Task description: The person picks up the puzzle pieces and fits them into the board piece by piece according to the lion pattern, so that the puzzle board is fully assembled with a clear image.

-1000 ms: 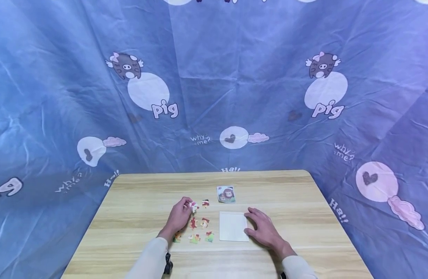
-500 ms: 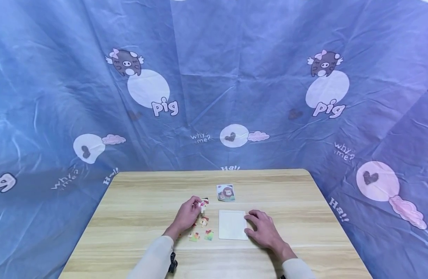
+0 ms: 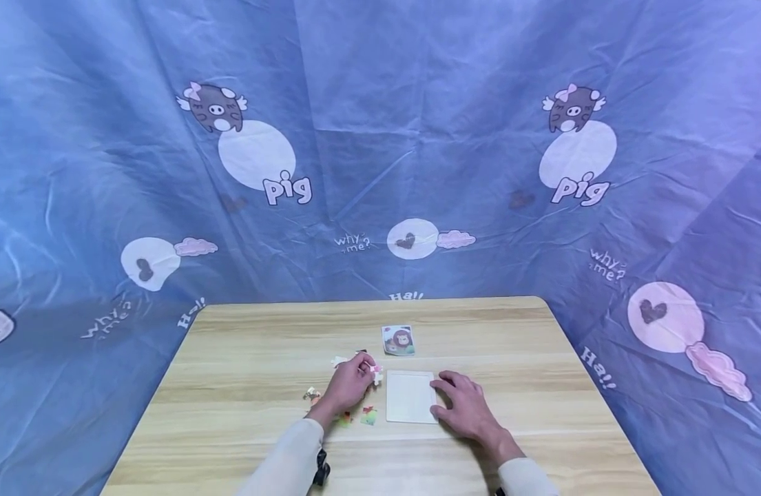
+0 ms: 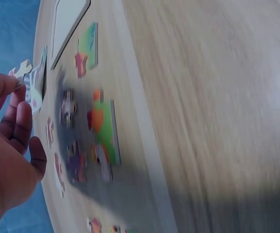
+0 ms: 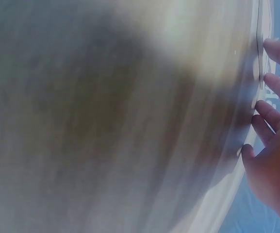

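My left hand (image 3: pixel 348 386) pinches a white-and-pink jigsaw piece (image 3: pixel 377 376) between thumb and forefinger, just left of a square white puzzle tray (image 3: pixel 410 397). The left wrist view shows the held piece (image 4: pixel 21 70) raised above the table, with the other fingers loosely bent. At the tray's right edge, my right hand (image 3: pixel 470 406) rests with thumb and fingertips touching the rim, fingers spread and relaxed. Loose jigsaw pieces lie under and around the left hand, among them a green one with a red tab (image 3: pixel 368 415). The left hand partly hides several of them.
A picture card with a lion (image 3: pixel 398 340) lies behind the tray. An orange-and-white piece (image 3: pixel 312 395) sits left of the left wrist, and a white piece (image 3: pixel 339 361) behind it. The wooden table (image 3: pixel 510 331) meets a blue printed curtain (image 3: pixel 368 172) at its far edge.
My left hand has carried the white-and-pink piece rightward, from the far left of the loose pieces to beside the tray. The right hand has stayed at the tray's edge.
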{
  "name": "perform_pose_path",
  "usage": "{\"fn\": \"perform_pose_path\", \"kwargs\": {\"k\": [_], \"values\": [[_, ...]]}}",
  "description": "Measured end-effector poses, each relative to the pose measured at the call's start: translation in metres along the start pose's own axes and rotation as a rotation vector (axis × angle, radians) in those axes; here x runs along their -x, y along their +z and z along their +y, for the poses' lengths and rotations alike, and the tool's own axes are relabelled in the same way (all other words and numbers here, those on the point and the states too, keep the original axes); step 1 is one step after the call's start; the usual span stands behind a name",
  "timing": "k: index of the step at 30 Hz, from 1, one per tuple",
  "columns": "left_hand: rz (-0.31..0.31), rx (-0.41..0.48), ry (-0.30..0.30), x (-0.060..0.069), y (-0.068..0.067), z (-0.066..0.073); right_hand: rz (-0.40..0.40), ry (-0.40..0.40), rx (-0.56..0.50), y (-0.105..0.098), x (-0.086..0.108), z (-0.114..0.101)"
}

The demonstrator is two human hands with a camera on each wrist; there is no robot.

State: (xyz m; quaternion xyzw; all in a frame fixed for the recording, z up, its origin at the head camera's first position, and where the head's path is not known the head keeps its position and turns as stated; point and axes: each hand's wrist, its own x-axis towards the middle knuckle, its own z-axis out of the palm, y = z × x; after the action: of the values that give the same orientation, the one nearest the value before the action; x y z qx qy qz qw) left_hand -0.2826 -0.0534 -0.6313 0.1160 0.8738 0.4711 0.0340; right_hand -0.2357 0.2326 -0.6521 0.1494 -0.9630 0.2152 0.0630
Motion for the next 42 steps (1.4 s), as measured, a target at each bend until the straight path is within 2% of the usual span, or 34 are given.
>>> {"fn": "perform_pose_path", "kwargs": {"k": [7, 10, 16, 22, 27, 42], "values": [[-0.002, -0.076, 0.004, -0.001, 0.008, 0.006, 0.01, -0.015, 0.012, 0.001, 0.001, 0.0], [0.0, -0.067, -0.005, -0.002, 0.01, 0.005, 0.025, -0.032, 0.019, 0.001, 0.001, -0.001], [-0.004, -0.009, -0.05, -0.003, 0.013, 0.006, 0.005, -0.014, 0.024, -0.001, 0.004, -0.002], [-0.004, -0.025, -0.025, -0.004, 0.02, 0.01, 0.016, -0.009, 0.022, -0.002, 0.007, -0.002], [-0.003, -0.032, -0.037, -0.006, 0.023, 0.01, -0.013, -0.029, 0.014, -0.001, 0.009, -0.004], [-0.013, -0.007, -0.044, -0.005, 0.021, 0.009, -0.068, -0.035, 0.016, -0.003, 0.009, -0.003]]}}
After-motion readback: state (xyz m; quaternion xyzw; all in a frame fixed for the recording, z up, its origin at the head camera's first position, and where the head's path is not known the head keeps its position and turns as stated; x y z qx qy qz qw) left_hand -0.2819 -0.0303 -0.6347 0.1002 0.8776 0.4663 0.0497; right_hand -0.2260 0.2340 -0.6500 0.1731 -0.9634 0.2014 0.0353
